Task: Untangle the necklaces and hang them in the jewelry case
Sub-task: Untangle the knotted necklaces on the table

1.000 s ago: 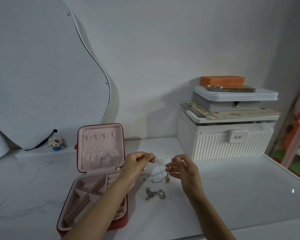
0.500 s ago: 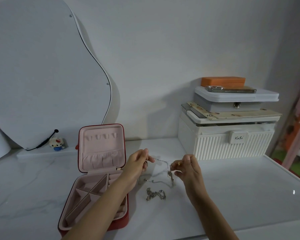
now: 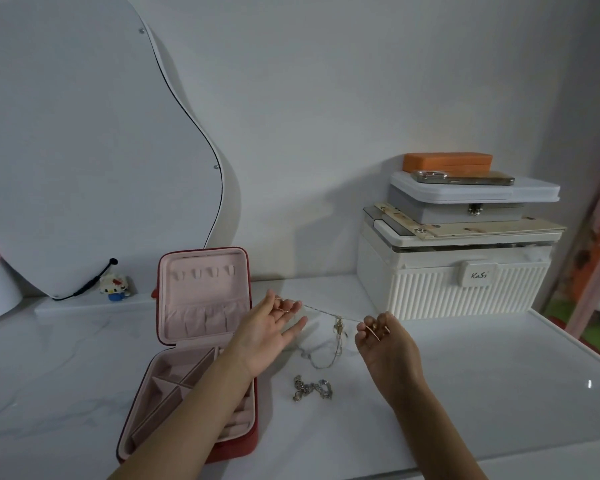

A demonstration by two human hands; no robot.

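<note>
"KaSi", seemingly, on white ribbed storage box [image 3: 465, 292] latch

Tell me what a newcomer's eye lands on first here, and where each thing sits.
First, the thin chain stretched in the air between the left hand and right hand, with a tangled clump hanging from its middle down to the white tabletop. Next, the open red jewelry case with pink lining, at the left under the left forearm. Then the stack of white boxes at the back right, topped by an orange box.
</note>
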